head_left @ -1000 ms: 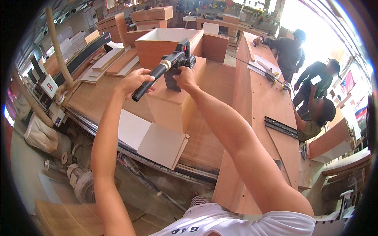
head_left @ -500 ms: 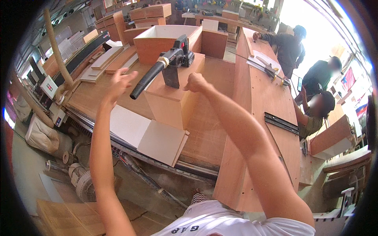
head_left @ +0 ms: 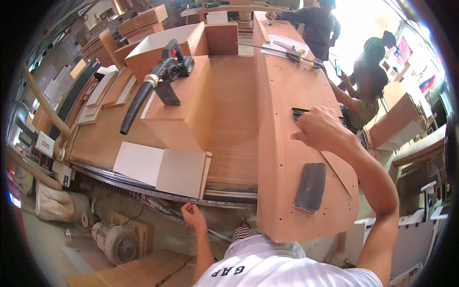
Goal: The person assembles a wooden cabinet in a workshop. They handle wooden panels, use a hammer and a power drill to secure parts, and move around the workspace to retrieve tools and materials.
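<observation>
My right hand (head_left: pixel 326 130) is bent over a black rail (head_left: pixel 299 114) lying on the long wooden surface (head_left: pixel 282 162); the rail's ends show on either side, but I cannot tell whether the fingers grip it or merely rest there. My left hand (head_left: pixel 195 218) hangs low, near the white boards (head_left: pixel 180 173), curled narrow with nothing showing in it. Nearer me on the surface are a dark grey abrasive sheet (head_left: pixel 311 187) and, just beside it, a thin strip (head_left: pixel 338 175).

The rail lies close to the surface's right edge, so a sideways knock could, I judge, send it over toward the co-worker (head_left: pixel 375 109) just beyond. A sweep of my right forearm might catch the strip. To the left, a black blower (head_left: pixel 168 70) stands on a wooden box (head_left: pixel 191 98), its nozzle jutting past the box; a bump there could topple it.
</observation>
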Demonstrator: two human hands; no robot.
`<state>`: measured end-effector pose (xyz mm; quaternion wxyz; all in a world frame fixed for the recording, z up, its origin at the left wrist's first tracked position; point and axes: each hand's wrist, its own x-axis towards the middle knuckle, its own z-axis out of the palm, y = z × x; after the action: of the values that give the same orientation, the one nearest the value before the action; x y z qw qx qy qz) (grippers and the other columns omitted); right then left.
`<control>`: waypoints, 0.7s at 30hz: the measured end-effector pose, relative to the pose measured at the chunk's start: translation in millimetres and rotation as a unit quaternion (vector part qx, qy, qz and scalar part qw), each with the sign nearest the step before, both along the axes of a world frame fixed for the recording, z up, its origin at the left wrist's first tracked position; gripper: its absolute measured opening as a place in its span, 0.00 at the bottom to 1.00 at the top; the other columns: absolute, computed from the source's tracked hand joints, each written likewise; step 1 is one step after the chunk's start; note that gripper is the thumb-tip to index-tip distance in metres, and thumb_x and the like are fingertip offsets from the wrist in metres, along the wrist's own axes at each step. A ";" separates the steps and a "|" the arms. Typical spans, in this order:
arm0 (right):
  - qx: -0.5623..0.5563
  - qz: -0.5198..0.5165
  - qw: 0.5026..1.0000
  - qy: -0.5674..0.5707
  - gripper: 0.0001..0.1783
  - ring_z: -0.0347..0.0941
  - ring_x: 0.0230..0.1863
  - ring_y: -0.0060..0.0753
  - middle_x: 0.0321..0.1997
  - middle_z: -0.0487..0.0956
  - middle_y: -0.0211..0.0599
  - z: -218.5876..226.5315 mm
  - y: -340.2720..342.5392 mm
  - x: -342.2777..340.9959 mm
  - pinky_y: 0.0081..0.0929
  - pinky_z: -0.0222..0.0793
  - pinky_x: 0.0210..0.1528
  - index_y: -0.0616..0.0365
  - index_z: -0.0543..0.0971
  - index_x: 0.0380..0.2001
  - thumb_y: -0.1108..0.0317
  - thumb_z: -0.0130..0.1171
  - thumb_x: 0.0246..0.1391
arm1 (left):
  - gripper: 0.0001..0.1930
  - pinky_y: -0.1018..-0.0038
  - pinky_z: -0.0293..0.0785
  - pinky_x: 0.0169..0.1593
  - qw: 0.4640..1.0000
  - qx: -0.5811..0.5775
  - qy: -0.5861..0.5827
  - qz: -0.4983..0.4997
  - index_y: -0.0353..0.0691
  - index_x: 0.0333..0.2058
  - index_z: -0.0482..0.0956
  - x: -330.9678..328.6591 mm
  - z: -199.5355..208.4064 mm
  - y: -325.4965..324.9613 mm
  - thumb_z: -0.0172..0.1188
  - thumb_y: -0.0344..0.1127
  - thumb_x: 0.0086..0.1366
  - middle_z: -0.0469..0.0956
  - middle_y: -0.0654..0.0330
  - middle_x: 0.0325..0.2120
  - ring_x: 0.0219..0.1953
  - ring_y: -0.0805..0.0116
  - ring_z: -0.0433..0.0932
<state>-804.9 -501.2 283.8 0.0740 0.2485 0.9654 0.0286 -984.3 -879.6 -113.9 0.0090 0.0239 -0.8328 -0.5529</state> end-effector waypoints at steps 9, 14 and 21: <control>-0.035 -0.109 0.926 0.361 0.27 0.56 0.19 0.29 0.16 0.63 0.35 2.2 -27.1 217.3 0.32 0.55 0.24 0.61 0.67 0.20 0.60 0.76 0.57 | 0.07 0.70 0.74 0.46 0.971 0.048 0.217 -0.089 0.33 0.39 0.79 -23.0 161.5 57.6 0.66 0.31 0.70 0.80 0.61 0.33 0.36 0.68 0.75; 0.006 -0.254 0.834 0.490 0.29 0.50 0.24 0.20 0.18 0.57 0.31 -40.7 29.9 369.2 0.32 0.47 0.25 0.61 0.63 0.21 0.58 0.64 0.70 | 0.09 0.70 0.73 0.49 0.943 0.053 0.239 -0.227 0.36 0.42 0.80 62.1 239.4 102.2 0.65 0.35 0.73 0.80 0.61 0.38 0.42 0.70 0.76; -0.146 -0.463 0.578 0.656 0.19 0.54 0.27 0.16 0.25 0.62 0.16 -263.9 54.0 493.5 0.26 0.50 0.28 0.55 0.76 0.31 0.56 0.54 0.77 | 0.30 0.60 0.72 0.63 0.963 -0.037 0.085 -0.253 0.33 0.62 0.73 209.4 272.2 138.5 0.64 0.52 0.75 0.79 0.44 0.57 0.57 0.54 0.78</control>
<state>-311.3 -447.3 19.9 -0.5413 0.5983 0.4957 -0.3214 -774.8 -741.0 158.3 -0.0593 -0.2353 -0.8279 -0.5056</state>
